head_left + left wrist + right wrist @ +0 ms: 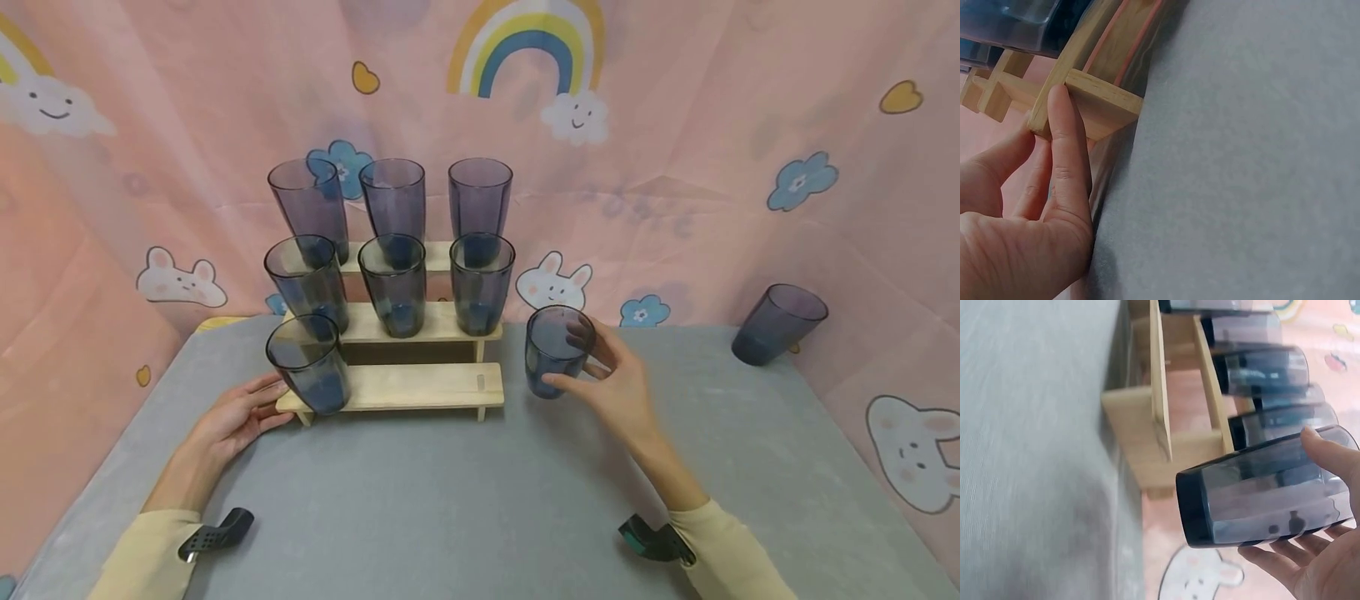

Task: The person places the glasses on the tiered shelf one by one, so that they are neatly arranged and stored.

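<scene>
My right hand (617, 387) grips a blue-grey tinted glass tumbler (553, 354), to the right of a three-step wooden rack (427, 386). In the right wrist view the thumb is on one side of this tumbler (1260, 490) and the fingers on the other. The left hand (234, 417) pinches the left end of the rack's lowest step; in the left wrist view fingertips touch that board end (1041, 119). One tumbler (309, 367) stands at the left of the lowest step. Three matching tumblers (393, 287) stand on the middle step and three tumblers (393, 196) on the top.
Another tinted tumbler (778, 325) stands far right, near the back edge of the grey-covered table (450, 508). Directly behind the rack hangs a pink patterned cloth (675, 167). On the lowest step, bare board shows right of its tumbler.
</scene>
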A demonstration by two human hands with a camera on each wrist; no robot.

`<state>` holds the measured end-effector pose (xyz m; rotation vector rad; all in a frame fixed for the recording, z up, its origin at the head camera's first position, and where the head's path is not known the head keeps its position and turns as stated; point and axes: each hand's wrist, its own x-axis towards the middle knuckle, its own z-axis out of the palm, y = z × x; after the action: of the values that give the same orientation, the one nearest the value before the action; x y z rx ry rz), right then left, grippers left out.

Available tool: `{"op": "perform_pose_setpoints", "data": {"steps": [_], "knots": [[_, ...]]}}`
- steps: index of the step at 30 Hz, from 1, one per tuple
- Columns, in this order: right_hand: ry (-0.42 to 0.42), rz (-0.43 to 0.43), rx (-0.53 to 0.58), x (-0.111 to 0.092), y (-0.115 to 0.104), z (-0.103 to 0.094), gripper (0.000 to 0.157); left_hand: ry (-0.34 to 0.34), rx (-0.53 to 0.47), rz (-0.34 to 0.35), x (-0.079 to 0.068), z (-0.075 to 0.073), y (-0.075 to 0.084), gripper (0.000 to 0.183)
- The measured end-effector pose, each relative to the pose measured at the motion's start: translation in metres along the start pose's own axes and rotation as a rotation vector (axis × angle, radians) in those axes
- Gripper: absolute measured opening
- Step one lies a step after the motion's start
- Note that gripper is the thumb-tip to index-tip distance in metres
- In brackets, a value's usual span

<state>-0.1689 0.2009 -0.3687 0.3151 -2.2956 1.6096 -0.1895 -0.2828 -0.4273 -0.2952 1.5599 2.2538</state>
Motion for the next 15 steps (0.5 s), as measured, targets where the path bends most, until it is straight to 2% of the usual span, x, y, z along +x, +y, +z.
{"op": "perform_pose_setpoints", "data": {"steps": [9, 15], "knots": [[-0.082, -0.015, 0.002, 0.002, -0.017, 0.033, 0.087, -0.027, 0.035, 0.011, 0.005, 0.001, -0.001, 0.079], [-0.108, -0.018, 0.112, 0.004, -0.025, 0.066, 0.087, -0.046, 0.012, 0.015, 0.003, -0.003, -0.001, 0.080]]}}
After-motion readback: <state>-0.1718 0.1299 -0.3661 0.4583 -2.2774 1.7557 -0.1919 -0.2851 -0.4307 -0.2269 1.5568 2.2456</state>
